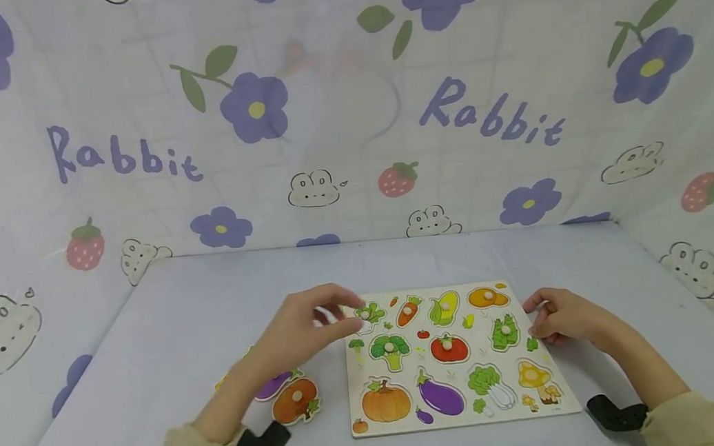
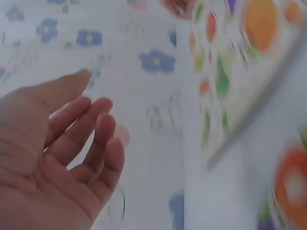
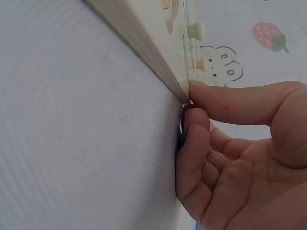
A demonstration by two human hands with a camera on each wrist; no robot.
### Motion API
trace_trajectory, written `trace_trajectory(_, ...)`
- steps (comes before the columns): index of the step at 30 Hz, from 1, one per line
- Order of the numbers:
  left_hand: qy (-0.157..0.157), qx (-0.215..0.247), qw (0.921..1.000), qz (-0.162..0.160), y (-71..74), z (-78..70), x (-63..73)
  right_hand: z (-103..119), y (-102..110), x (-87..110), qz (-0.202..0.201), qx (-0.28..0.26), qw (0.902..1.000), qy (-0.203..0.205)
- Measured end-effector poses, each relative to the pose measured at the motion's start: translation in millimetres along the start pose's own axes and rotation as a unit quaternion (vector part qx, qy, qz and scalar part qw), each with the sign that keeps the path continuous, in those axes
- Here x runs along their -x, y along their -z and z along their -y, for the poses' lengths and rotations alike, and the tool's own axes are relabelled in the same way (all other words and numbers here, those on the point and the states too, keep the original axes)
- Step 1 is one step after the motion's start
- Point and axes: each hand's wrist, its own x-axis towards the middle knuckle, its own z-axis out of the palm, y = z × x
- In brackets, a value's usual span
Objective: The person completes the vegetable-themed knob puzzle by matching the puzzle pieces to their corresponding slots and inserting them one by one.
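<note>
Wooden board (image 1: 478,335) pinched at two o'clock by right hand (image 1: 565,315); long axis nine to three. Left hand (image 1: 299,329), at the ten o'clock corner, thumb and fingers apart, empty. Brown piece (image 1: 290,406) lies at that nearer hand's six o'clock.

Vegetable puzzle board (image 1: 480,337), partly filled

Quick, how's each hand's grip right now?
Left hand: open, fingers loosely bent, holding nothing.
Right hand: closed, thumb and fingers pinching the edge of the puzzle board.
</note>
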Motion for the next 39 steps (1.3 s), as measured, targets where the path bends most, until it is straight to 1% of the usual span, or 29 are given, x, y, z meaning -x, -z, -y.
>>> trace_trajectory(2,0.028,-0.016,0.9995,-0.002,21.6,14.8,26.3,0,0,0.8,0.002,0.004,1.0,0.002)
trace_trajectory(4,0.052,-0.014,0.9985,0.003,37.6,29.5,47.4,1,-1,1.4,0.003,0.005,1.0,0.001)
trace_trajectory(6,0.066,-0.002,0.9976,0.02,48.0,41.5,61.8,1,0,1.6,0.004,0.006,1.0,0.0)
trace_trajectory(7,0.067,0.005,0.9972,0.033,51.6,47.0,66.8,1,0,1.5,0.004,0.006,1.0,0.0)
trace_trajectory(9,0.066,0.03,0.9953,0.064,55.4,56.4,72.0,0,0,1.0,0.006,0.005,1.0,0.0)
trace_trajectory(11,0.064,0.054,0.9907,0.108,55.5,64.1,71.2,-1,1,0.5,0.004,0.005,1.0,0.002)
trace_trajectory(14,0.069,0.092,0.9773,0.178,51.3,74.0,67.3,-3,2,-0.4,0.002,0.004,1.0,0.005)
trace_trajectory(16,0.075,0.11,0.966,0.222,47.7,78.8,65.6,-3,2,-1.2,0.003,0.003,1.0,0.007)
trace_trajectory(18,0.081,0.119,0.9578,0.249,45.3,82.1,65.2,-3,1,-2.0,0.005,-0.001,1.0,0.007)
trace_trajectory(19,0.082,0.119,0.9559,0.256,44.7,82.7,64.9,-3,0,-2.3,0.005,-0.003,1.0,0.007)
trace_trajectory(21,0.089,0.117,0.9546,0.259,43.9,83.5,63.8,-2,-1,-1.8,0.005,-0.003,1.0,0.008)
trace_trajectory(24,0.094,0.107,0.9575,0.251,43.5,83.5,60.5,1,-2,0.0,0.001,0.001,1.0,0.006)
trace_trajectory(30,0.112,0.099,0.9589,0.241,40.4,85.3,57.2,1,-2,1.1,0.001,-0.001,1.0,0.004)
trace_trajectory(36,0.112,0.099,0.9607,0.234,37.3,85.9,58.2,-1,-1,0.3,0.002,0.0,1.0,0.009)
trace_trajectory(39,0.128,0.108,0.9583,0.231,35.7,85.4,58.5,-3,-1,1.0,0.001,-0.004,1.0,0.005)
